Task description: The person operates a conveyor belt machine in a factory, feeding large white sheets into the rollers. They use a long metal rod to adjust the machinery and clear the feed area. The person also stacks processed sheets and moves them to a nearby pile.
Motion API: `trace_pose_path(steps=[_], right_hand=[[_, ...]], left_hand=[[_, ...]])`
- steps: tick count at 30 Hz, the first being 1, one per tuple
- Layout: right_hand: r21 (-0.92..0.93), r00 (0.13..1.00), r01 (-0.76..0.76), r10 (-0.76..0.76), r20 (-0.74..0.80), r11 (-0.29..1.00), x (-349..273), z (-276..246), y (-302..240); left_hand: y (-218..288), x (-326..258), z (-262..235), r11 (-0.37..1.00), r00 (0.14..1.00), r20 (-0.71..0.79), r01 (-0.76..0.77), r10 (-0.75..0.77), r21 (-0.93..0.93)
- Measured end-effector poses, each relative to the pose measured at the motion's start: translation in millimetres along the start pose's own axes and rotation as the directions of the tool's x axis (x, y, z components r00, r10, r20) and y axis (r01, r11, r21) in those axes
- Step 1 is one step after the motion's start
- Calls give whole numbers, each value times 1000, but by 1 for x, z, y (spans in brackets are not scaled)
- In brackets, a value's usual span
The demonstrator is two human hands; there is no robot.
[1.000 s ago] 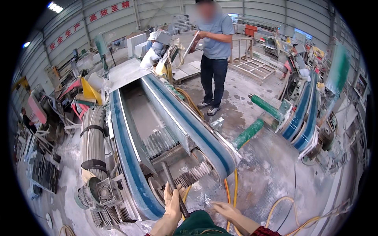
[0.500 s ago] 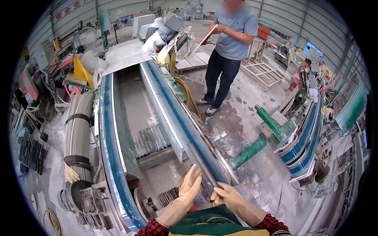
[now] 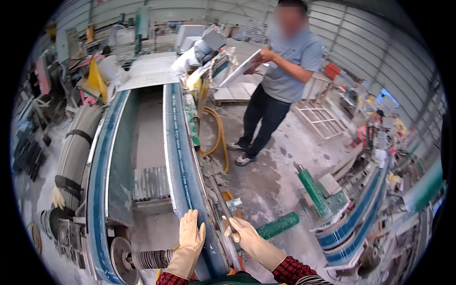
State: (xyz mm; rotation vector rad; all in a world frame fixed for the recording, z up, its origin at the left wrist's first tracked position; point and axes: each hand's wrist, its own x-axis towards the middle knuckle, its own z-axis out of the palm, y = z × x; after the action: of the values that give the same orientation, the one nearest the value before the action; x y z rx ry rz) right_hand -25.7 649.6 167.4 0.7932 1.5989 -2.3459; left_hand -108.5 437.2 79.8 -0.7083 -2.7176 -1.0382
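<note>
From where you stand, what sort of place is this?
Most likely a factory hall, perhaps a slab-working shop: long blue belts in front, a co-worker holding a flat panel, and panelled walls behind.

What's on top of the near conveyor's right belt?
The gloved left hand appears to lie flat, palm down, on its near part. The belt directly beneath it is hidden, as is anything under the pale panel at the far end.

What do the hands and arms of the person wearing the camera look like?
The left hand and right hand wear smooth, cream-coloured gloves reaching past the wrists. Red-and-black checked sleeves show beyond the gloves.
</note>
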Motion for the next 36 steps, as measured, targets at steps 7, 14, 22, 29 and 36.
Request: trace_pose_path(steps=[7,14,22,29,36], right_hand=[[-63,979,-148,156,133,987,74,-65,-5],[-82,974,-158,169,149,984,131,-52,-38],[1,969,-135,132,209,991,208,-19,-58],[-86,987,-35,48,156,996,264,8,-50],[-291,983,179,-161,84,940,410,-5,-20]], left_hand=[[22,-4,12,959,998,-58,10,7,284],[39,-3,10,946,992,-45,125,-117,298],[43,-3,6,956,990,-28,143,-140,256],[47,-6,-3,959,983,-19,180,-181,220],[51,6,-6,975,991,7,129,-132,182]])
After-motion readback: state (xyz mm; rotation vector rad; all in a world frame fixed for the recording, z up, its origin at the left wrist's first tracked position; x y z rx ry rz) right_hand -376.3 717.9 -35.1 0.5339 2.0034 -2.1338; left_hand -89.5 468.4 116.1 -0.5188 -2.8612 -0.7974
